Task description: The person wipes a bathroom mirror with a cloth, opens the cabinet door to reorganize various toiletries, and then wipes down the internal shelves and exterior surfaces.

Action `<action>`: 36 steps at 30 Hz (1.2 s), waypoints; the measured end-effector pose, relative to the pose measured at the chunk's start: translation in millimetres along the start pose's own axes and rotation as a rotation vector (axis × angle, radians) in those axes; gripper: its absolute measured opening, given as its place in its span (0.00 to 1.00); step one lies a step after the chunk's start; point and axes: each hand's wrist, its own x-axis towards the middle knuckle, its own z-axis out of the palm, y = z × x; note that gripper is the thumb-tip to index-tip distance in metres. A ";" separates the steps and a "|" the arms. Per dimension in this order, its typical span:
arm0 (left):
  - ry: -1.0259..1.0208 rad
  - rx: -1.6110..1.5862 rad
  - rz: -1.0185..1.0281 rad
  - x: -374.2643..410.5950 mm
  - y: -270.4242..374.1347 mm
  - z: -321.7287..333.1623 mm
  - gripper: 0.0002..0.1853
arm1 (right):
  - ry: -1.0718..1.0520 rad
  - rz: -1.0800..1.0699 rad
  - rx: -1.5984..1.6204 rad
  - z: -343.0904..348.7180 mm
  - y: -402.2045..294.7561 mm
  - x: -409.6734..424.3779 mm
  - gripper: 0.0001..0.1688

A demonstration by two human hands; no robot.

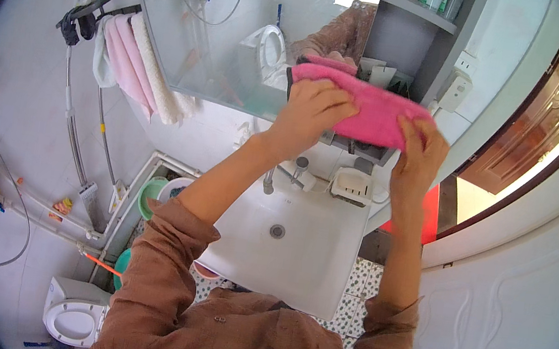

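A bright pink cloth (374, 107), folded into a long strip with a dark edge at its left end, is stretched between my two hands. My left hand (316, 104) grips it near the left end, fingers curled over the front. At the right end my right hand (420, 140) pinches it between thumb and fingers. The cloth is raised before the lower right part of the mirror (211, 47) and the open grey shelf (400, 36) beside it. Below both arms lies the white washbasin (299, 263), its drain (277, 231) showing, with a metal faucet (269, 181) at the back.
A white soap dish (353, 186) stands at the basin's back right corner. Towels (131, 62) and mops (71, 113) hang on the left wall. Below are green and white basins (150, 196) and a toilet (74, 322). On the right, a white door (494, 322) stands beside the doorway.
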 end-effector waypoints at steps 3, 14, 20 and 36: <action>-0.040 0.022 0.010 -31.4 10.1 -10.3 0.21 | 0.031 -0.016 0.043 17.9 -9.2 -41.5 0.26; -0.167 0.156 -0.214 -139.2 -48.2 -49.7 0.21 | -0.219 -0.123 0.068 112.4 -80.2 -91.5 0.25; -0.203 0.126 -0.233 -145.9 -64.2 -55.7 0.21 | -0.217 -0.092 -0.002 129.7 -86.2 -91.5 0.25; -0.157 -0.399 -0.367 -163.1 11.4 -53.1 0.24 | -0.295 0.427 0.189 56.6 -119.0 -143.8 0.35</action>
